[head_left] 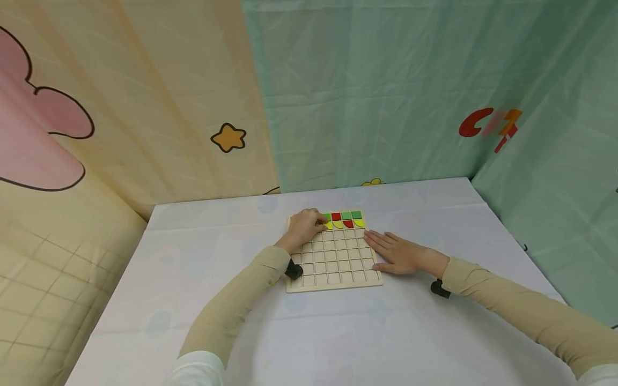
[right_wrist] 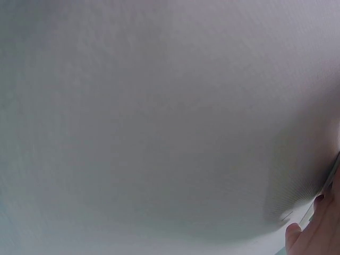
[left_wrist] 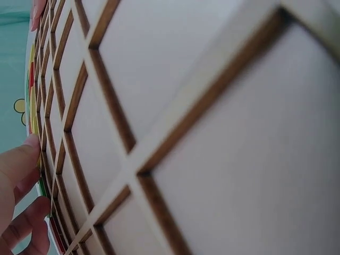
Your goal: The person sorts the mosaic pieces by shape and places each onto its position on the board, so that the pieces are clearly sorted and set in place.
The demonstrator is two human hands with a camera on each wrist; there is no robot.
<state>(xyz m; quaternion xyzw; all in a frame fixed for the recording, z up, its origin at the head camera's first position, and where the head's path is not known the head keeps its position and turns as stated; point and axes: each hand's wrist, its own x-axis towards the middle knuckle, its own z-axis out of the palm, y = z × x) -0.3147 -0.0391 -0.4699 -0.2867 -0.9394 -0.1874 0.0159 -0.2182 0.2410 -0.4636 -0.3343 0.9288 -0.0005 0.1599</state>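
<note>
A square wooden grid board (head_left: 336, 262) lies on the table, its far rows filled with small coloured tiles. My left hand (head_left: 303, 225) reaches over the board's far left part. Its thumb and forefinger are curled at a yellow tile (head_left: 328, 225) in the second row, pinching it at its edges. In the left wrist view, the left fingers (left_wrist: 18, 159) bend at the board's far edge, close to yellow and green tiles. My right hand (head_left: 398, 253) lies flat, fingers straight, with fingertips on the board's right edge. Only part of the right hand (right_wrist: 313, 234) shows in the right wrist view.
Red tile (head_left: 336, 216) and green tile (head_left: 357, 215) sit in the farthest row. A bit of yellow shows by the left sleeve (head_left: 251, 284). A white patterned cloth covers the table (head_left: 193, 241). Printed curtains (head_left: 367, 96) hang behind and at both sides.
</note>
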